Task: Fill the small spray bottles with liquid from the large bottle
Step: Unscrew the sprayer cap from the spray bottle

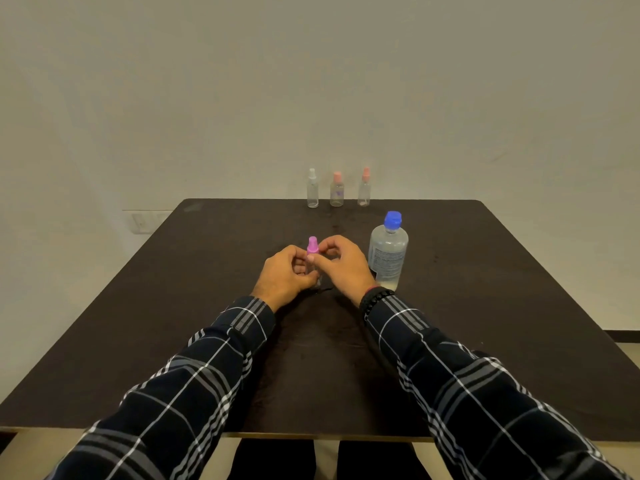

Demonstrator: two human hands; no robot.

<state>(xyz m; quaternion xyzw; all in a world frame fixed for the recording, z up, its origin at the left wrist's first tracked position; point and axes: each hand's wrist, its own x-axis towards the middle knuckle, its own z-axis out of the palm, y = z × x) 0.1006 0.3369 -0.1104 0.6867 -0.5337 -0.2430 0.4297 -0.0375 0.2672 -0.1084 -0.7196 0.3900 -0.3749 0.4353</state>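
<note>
In the head view, I see a small clear spray bottle with a pink cap (312, 245) standing upright near the middle of the dark brown wooden table (485, 289), between the two hands. The left hand (287, 271) has its fingers curled round the clear body of this bottle and grasps it. The right hand (341, 266) comes from the other side, and its thumb and forefinger pinch the bottle just under the pink cap. The hands cover most of the body, so I cannot tell how much liquid is inside, nor whether the base touches the table.

Just beside the right hand stands the large clear plastic bottle with a blue cap (388, 251). It is upright, its cap is on, and it carries a printed label. The right wrist hides its lower left part from me. This wrist wears a black beaded bracelet (375, 297), and both arms are in dark checked sleeves (214, 368).

At the far edge of the table, well apart from the hands, three more small bottles stand in a row: a clear spray bottle with a white cap (312, 188), a clear spray bottle with a purple mark (337, 190) and a salmon cap, and a slim clear spray bottle with a salmon cap (364, 188). They are too small for me to judge their filling.

Behind the table is a plain pale wall (311, 81) with a white socket plate (140, 223) low on the left.
</note>
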